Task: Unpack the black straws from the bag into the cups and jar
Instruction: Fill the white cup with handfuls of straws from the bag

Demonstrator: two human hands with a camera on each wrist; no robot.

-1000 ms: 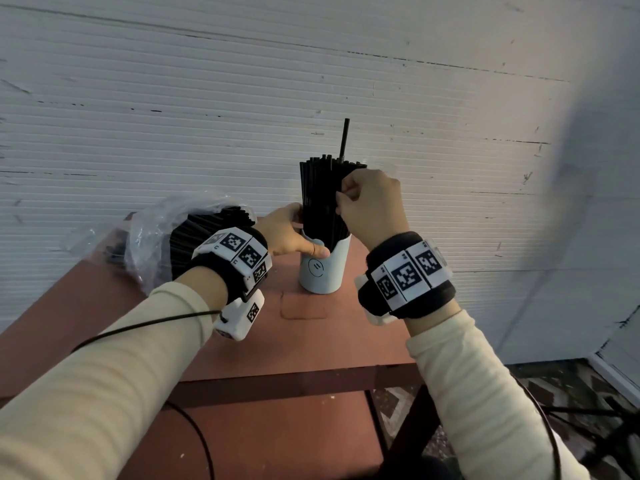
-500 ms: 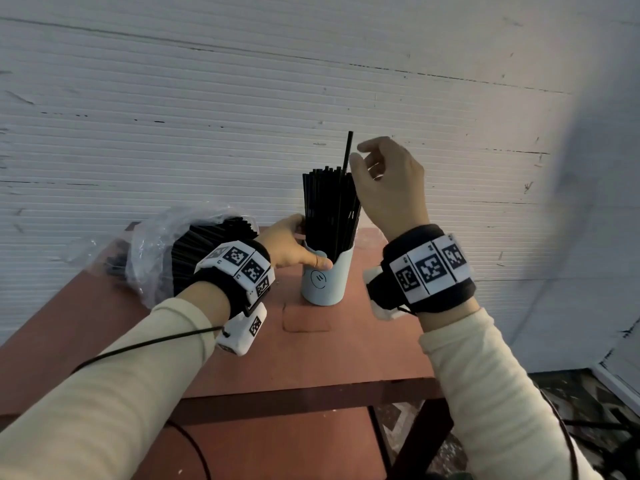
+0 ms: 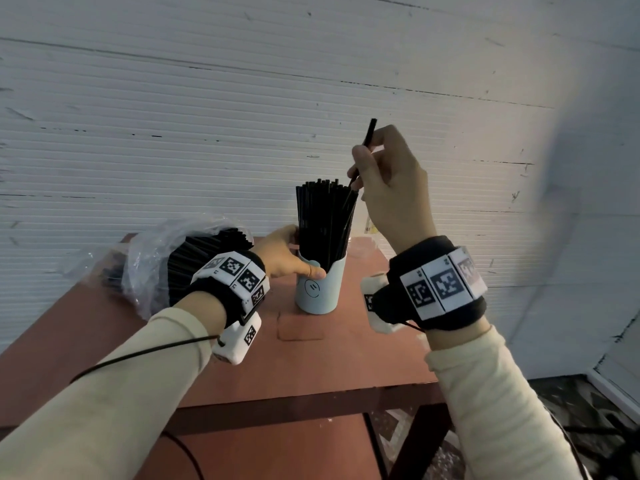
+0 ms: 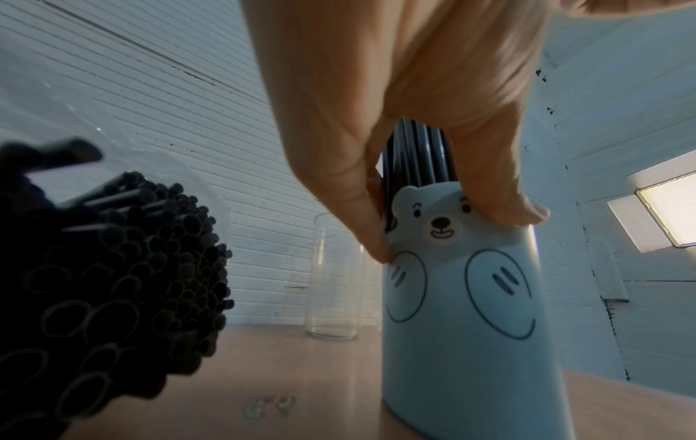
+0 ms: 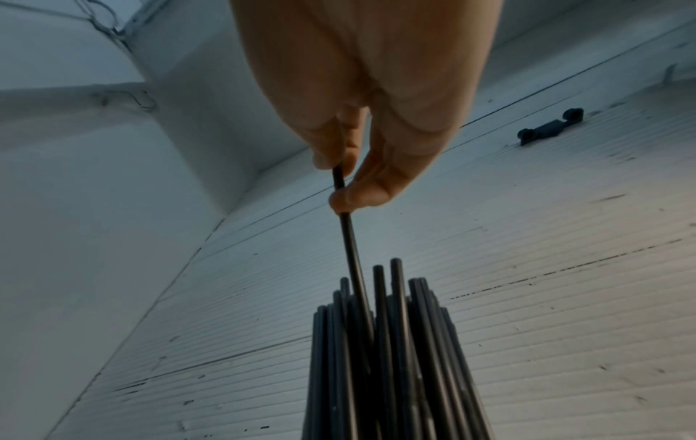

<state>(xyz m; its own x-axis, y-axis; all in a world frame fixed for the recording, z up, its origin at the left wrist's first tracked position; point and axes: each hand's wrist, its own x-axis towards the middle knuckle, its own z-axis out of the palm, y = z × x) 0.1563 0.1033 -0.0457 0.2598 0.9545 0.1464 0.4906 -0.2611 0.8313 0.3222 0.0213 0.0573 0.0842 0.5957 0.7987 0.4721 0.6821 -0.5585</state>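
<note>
A pale blue bear cup [image 3: 320, 291] [image 4: 463, 312] stands on the red-brown table [image 3: 329, 368], packed with upright black straws [image 3: 323, 223] [image 5: 388, 351]. My left hand [image 3: 287, 254] [image 4: 395, 134] grips the cup at its rim, thumb on the front. Above the bundle, my right hand [image 3: 388, 178] [image 5: 350, 178] pinches one black straw [image 3: 369, 133] [image 5: 352, 247] that sticks up higher than the rest, its lower end still among them. A clear plastic bag [image 3: 152, 258] of black straws [image 4: 109, 268] lies to the left. An empty glass jar [image 4: 333, 277] stands behind the cup.
A white ribbed wall [image 3: 242, 116] runs close behind the table. The table's front edge [image 3: 311, 410] has a dark frame, with patterned floor [image 3: 588, 427] to the right. A black cable [image 3: 138, 355] trails from my left wrist.
My right hand rose from the top of the bundle and now pinches the tall straw, lifted higher and leaning right. My left hand stayed on the cup.
</note>
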